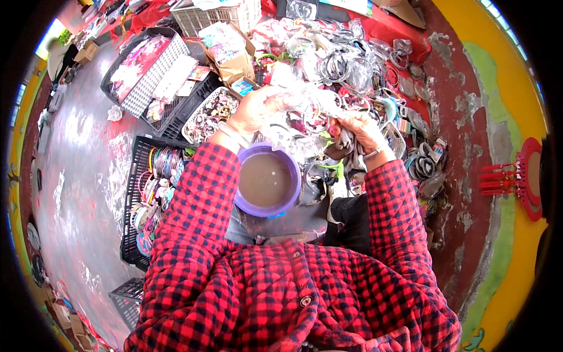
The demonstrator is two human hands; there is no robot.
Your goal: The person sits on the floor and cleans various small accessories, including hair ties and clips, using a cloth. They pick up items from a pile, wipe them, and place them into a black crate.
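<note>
My left hand [257, 110] is closed on a clear plastic bag [302, 98], washed out by glare, above a heap of hair accessories. Just right of it, my right hand [360, 130] has its fingers pinched together at the bag's right side; what lies between them is too small to make out. Round bands seem to show through the plastic. Below my left hand stands a purple basin [296, 185] of murky brownish water. Grey and dark cloth-like pieces [346, 149] hang or lie under my right hand.
A heap of bagged hoops and headbands [346, 61] covers the red cloth ahead. To the left are a black crate [132, 193] of hair bands, a white basket [196, 126] of small hair ties, a grey basket [138, 88] and an open cardboard box [234, 66].
</note>
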